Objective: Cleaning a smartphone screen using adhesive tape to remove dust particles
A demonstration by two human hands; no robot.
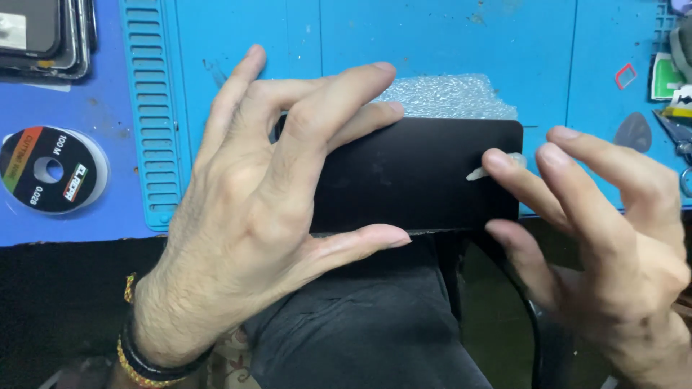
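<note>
Black phone (418,176) lies flat, dark face up, at the near edge of the blue work mat (447,43), its near long side just at the mat's border above your lap. Your left hand (267,209) spans its left end: thumb along the near edge, fingers spread over the top and far edge, pressing down rather than closing around it, so the hand is open and bracing, which appears meant to keep the slab from sliding. Your right hand (598,216) comes in from the right with fingers parted; the index fingertip and the one beside it pinch or press a small clear strip (494,167), likely a film tab, against the right part of the dark face. Whether that strip is truly clamped between fingertips I cannot tell. A piece of bubble wrap (450,97) lies just behind the phone, touching its far edge, seemingly as padding. Well apart at the left sit a round spool of wire (52,169) and a stack of dark phone panels (43,36). At the right edge lie a grey pick (634,131) and small tools (677,122), partly cut off.
</note>
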